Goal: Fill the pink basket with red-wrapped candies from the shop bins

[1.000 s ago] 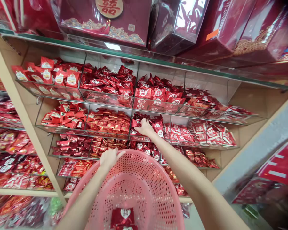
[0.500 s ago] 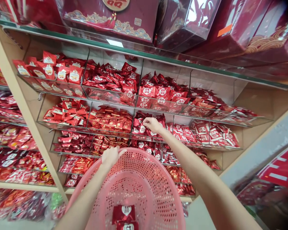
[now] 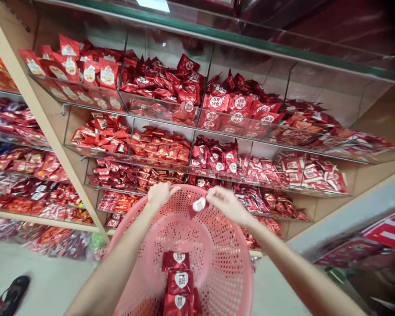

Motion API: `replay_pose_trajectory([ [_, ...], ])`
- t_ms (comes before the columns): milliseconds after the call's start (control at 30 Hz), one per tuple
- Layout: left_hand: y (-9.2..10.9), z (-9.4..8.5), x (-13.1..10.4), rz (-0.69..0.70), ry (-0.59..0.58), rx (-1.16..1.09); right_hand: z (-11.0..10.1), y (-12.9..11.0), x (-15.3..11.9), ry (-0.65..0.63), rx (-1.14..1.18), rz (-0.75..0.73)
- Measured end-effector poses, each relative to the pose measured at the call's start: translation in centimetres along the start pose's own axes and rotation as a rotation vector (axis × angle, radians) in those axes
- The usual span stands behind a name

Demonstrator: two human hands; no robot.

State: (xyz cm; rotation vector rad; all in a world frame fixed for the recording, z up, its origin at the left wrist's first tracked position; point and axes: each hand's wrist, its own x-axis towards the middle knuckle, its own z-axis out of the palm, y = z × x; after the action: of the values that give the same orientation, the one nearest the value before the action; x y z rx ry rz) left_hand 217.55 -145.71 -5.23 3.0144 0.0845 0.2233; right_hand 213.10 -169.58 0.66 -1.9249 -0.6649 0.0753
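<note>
My left hand grips the far rim of a round pink plastic basket, fingers wrapped over the edge. Pinched in my right hand is a small dark-red candy packet with a white heart label, held over the basket's far right side. Several similar red packets with white heart labels lie at the near bottom of the basket. Just beyond the rim, the compartment of dark-red heart-label packets sits on the middle shelf.
Glass-fronted shelves hold divided rows of red packets, including cream-label ones at upper left. A thick glass shelf edge crosses above. A wooden upright stands left. A dark slipper lies on the floor at lower left.
My right hand has come back from the middle shelf to above the basket, now with a packet. The view has tilted down, showing more packets in the basket. My left hand stays on the rim.
</note>
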Motion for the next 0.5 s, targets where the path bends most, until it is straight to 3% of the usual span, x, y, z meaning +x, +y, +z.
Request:
replay_pose_trajectory([
  [100,0.3,0.0,0.0,0.009,0.003,0.01,4.8,3.5,-3.6,-0.132,0.154,0.173],
  [200,0.4,-0.1,-0.1,0.003,-0.006,0.016,7.7,5.6,-6.1,-0.236,0.279,0.405],
  [367,0.4,-0.2,-0.3,-0.01,-0.018,0.01,9.3,6.1,-8.4,-0.314,0.455,0.737],
  [500,0.3,-0.3,-0.3,-0.013,-0.018,0.015,9.7,6.2,-8.7,-0.386,0.494,0.888],
])
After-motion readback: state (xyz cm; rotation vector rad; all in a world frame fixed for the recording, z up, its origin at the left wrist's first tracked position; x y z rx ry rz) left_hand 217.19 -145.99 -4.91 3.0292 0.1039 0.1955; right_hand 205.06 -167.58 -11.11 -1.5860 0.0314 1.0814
